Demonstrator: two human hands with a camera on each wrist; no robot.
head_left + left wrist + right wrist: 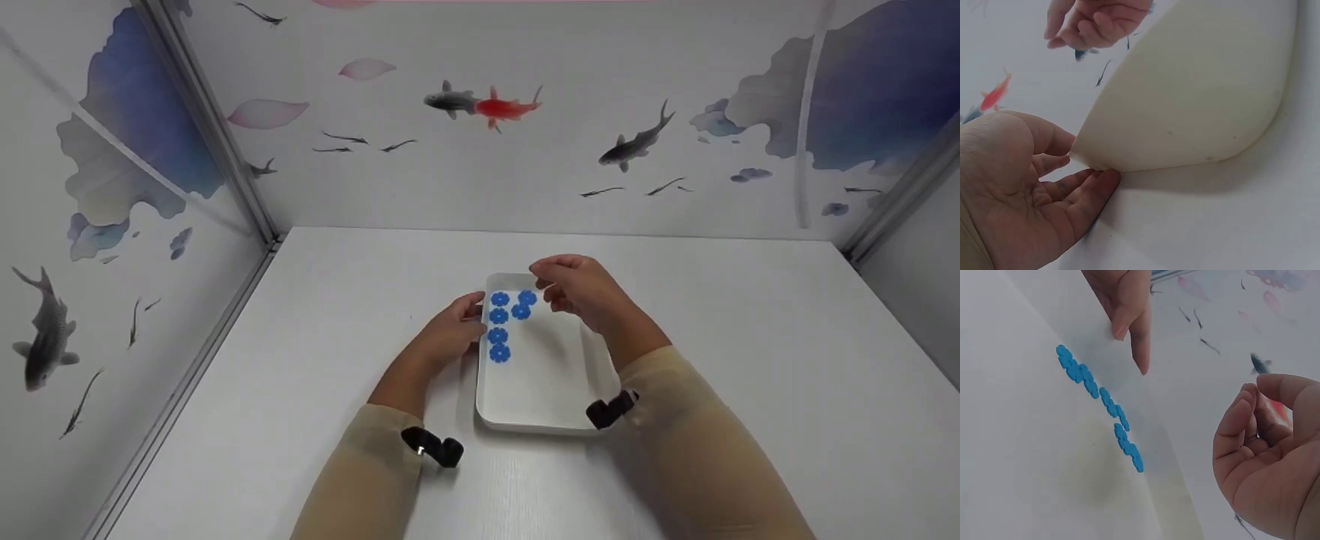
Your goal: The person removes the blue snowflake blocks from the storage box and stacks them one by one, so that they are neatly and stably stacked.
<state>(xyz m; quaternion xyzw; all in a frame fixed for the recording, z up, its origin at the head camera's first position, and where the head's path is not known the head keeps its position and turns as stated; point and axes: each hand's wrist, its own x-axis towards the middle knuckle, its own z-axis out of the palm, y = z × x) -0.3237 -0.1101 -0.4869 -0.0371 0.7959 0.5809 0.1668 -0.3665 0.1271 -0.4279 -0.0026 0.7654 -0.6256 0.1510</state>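
A shallow white tray [540, 382] lies on the white table. Along its left wall runs a column of blue flower-shaped pieces [499, 316], with two more blue pieces [527, 298] beside the column's upper end. My left hand [450, 330] holds the tray's left wall; in the left wrist view its fingertips [1107, 179] grip the pale rim. Above the tray's upper right part hovers my right hand [574, 289]. Its fingers are loosely bent, the thumb close to the fingertips. The right wrist view shows no piece in that hand [1269, 455].
White panels painted with fish and petals stand behind and at both sides of the table [300, 360]. A small black device [433, 446] is strapped on the left sleeve, another [612, 409] on the right, near the tray's lower right corner.
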